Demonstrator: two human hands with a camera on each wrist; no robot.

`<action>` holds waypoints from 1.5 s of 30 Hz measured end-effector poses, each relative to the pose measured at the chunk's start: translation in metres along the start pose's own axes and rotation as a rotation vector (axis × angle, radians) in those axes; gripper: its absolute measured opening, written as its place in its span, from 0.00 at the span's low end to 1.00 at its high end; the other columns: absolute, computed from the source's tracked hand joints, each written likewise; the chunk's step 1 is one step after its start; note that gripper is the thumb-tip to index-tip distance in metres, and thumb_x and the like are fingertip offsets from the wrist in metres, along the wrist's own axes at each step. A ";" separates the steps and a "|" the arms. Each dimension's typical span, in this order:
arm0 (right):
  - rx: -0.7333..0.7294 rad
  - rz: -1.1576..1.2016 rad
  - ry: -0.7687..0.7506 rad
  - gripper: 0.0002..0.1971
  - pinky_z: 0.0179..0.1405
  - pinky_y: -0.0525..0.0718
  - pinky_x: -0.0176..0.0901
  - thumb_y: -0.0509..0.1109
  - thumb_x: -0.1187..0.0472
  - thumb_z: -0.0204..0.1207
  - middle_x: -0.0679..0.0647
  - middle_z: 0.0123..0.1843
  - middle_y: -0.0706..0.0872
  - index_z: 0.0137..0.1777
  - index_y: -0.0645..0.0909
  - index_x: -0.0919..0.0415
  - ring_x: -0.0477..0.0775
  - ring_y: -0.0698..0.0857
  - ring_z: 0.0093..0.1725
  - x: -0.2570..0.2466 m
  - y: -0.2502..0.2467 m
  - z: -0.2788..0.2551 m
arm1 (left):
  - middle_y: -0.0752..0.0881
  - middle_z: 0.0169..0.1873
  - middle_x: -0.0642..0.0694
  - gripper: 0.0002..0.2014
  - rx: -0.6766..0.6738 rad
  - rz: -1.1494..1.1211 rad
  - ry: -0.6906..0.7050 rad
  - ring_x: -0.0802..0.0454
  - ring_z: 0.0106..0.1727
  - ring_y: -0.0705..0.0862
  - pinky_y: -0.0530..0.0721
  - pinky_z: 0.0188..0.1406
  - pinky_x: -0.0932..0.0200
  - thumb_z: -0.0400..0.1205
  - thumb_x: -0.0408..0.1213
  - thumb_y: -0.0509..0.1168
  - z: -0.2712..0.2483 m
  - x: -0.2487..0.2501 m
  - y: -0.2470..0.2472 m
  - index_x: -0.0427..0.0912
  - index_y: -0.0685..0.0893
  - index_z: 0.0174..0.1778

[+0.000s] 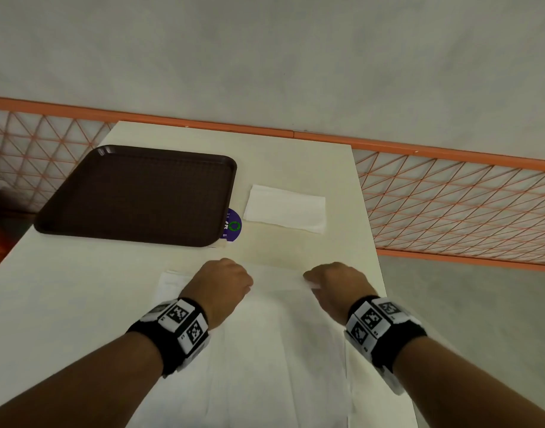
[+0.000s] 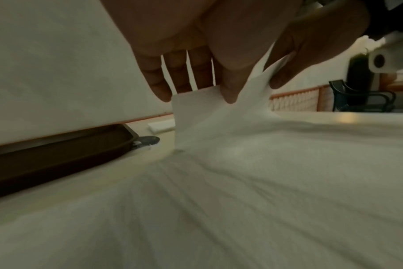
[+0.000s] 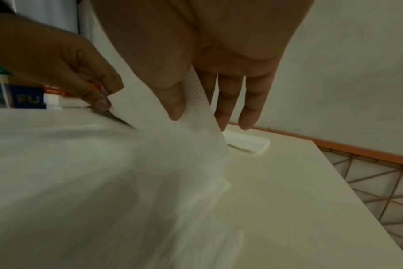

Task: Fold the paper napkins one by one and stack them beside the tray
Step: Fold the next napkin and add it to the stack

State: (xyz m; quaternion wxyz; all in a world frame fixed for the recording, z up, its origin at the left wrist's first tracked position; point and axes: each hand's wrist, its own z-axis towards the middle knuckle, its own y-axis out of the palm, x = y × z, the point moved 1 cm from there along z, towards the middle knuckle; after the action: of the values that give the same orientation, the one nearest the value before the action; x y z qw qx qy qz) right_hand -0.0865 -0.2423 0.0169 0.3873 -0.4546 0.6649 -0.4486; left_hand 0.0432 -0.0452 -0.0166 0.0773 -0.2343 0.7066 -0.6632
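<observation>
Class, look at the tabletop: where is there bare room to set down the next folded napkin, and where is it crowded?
Bare table lies between the folded napkin and the hands. Another free strip runs behind that napkin to the far edge. The near side is crowded: the left hand and right hand pinch the open napkin there. The tray fills the far left.

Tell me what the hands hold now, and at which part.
Both hold one unfolded napkin by its far edge: the left hand pinches the left corner, the right hand the right corner, lifted off the table.
</observation>
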 end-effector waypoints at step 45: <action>-0.255 0.088 0.186 0.23 0.65 0.72 0.56 0.68 0.41 0.75 0.52 0.64 0.78 0.66 0.74 0.50 0.59 0.74 0.67 0.016 0.033 0.072 | 0.74 0.65 0.45 0.27 -0.392 -0.123 -0.577 0.43 0.66 0.76 0.75 0.66 0.46 0.77 0.55 0.69 0.080 -0.005 0.016 0.46 0.72 0.67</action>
State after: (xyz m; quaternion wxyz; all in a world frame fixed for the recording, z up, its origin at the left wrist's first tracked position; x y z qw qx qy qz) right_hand -0.0334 -0.2688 -0.0371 0.2826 -0.4270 0.7687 -0.3833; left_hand 0.0775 -0.1146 -0.0415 0.1873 -0.4646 0.7541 -0.4248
